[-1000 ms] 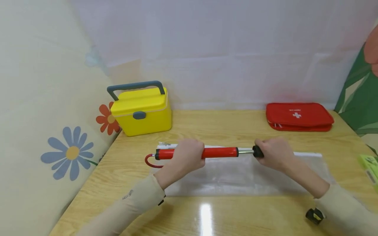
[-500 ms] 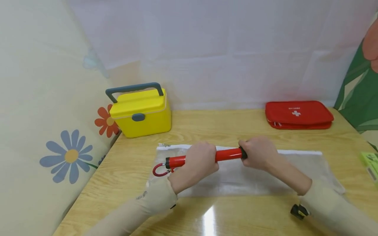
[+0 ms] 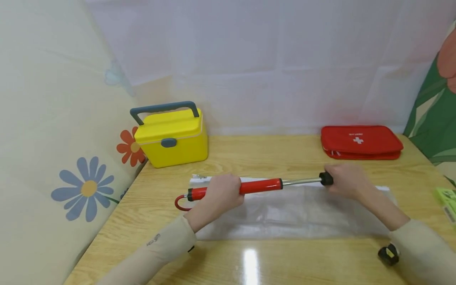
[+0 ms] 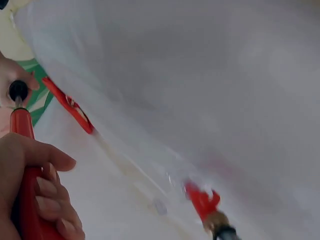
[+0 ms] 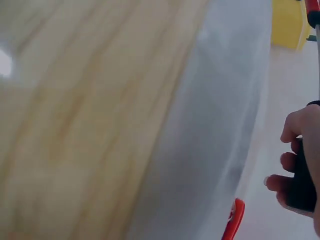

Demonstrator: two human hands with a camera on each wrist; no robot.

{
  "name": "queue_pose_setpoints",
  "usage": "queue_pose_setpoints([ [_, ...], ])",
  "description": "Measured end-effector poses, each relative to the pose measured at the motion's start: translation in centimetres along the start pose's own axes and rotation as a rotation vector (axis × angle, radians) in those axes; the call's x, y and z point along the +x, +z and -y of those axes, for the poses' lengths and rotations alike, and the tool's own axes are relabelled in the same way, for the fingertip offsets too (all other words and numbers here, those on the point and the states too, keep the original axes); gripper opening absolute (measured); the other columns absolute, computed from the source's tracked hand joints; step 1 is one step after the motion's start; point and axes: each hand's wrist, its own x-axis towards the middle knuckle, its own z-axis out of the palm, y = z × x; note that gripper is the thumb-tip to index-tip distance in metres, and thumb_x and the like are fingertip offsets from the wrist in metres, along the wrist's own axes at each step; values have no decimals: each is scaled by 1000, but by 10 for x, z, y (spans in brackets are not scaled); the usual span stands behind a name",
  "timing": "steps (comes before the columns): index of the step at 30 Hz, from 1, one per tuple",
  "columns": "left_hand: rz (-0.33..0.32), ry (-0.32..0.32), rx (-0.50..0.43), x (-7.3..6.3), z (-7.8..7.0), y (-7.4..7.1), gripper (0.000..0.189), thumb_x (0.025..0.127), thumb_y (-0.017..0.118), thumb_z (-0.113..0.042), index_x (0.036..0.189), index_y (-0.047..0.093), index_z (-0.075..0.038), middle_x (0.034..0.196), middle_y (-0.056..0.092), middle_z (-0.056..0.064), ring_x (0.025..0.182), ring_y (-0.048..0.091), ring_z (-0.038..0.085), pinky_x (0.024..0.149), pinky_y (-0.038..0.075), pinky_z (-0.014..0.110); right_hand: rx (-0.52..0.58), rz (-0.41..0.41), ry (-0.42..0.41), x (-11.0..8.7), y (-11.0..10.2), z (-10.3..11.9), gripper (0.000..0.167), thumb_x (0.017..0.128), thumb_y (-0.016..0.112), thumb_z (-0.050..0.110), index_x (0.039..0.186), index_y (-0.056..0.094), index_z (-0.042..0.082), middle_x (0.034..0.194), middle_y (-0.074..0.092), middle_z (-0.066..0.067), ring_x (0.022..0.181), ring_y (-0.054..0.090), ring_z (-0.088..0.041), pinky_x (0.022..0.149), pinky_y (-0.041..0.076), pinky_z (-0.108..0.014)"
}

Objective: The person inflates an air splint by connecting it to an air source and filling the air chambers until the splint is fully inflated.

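Observation:
A red hand pump (image 3: 261,186) is held over the table, nearly level, its metal rod (image 3: 301,181) drawn out of the barrel. My left hand (image 3: 223,192) grips the red barrel, fingers wrapped round it, as the left wrist view also shows. Round the black handle (image 5: 301,182) curl the fingers of my right hand (image 3: 349,180). A short red hose (image 3: 179,202) loops from the barrel's left end. In the left wrist view a red hose-end fitting (image 4: 205,202) with gold and black parts shows. Beneath the pump lies a clear zip pouch (image 3: 285,215) with a white zipper edge.
A yellow box (image 3: 174,142) with a grey handle stands at the back left. At the back right lies a red first-aid case (image 3: 361,142). A green packet (image 3: 447,202) sits at the right edge. Cloth hangs behind the table (image 3: 221,261).
The pump's rod was partly out, then pushed in with both hands close together. Now my right hand has pulled the handle rightward, and the rod is out farther than at first.

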Motion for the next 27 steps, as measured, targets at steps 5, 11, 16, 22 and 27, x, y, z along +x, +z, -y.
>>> queue_pose_setpoints([
  [5,52,-43,-5,-2,-2,1,25,77,75,-33,79,67,-9,58,52,-1,50,49,16,49,44,29,-57,-80,-57,-5,-2,23,32,60,79,21,65,48,15,51,43,5,43,44,-17,40,35,-35],
  [11,75,-74,-7,-5,-18,-2,29,74,77,-38,82,69,-11,63,55,-1,53,50,17,51,46,32,-37,-72,-81,-3,-2,55,28,59,75,20,64,48,16,49,40,6,42,42,-15,41,35,-35],
  [16,94,-66,-21,-5,-34,-4,32,74,78,-39,87,70,-11,66,58,0,53,50,17,50,47,32,-47,-72,-87,-1,-3,73,26,61,75,20,63,50,14,49,40,7,43,38,-10,41,34,-30],
  [22,95,-39,7,-3,-50,-5,31,75,76,-40,87,69,-13,66,58,-2,52,50,16,49,46,31,-8,-11,-73,4,-6,93,29,64,79,21,64,51,15,50,41,7,43,37,-10,45,35,-28],
  [27,75,-3,4,-8,-53,-3,29,77,75,-40,85,68,-13,62,55,-3,52,49,15,50,44,29,8,3,-78,1,-2,92,29,63,78,23,66,49,16,50,40,9,44,36,-10,44,34,-29],
])
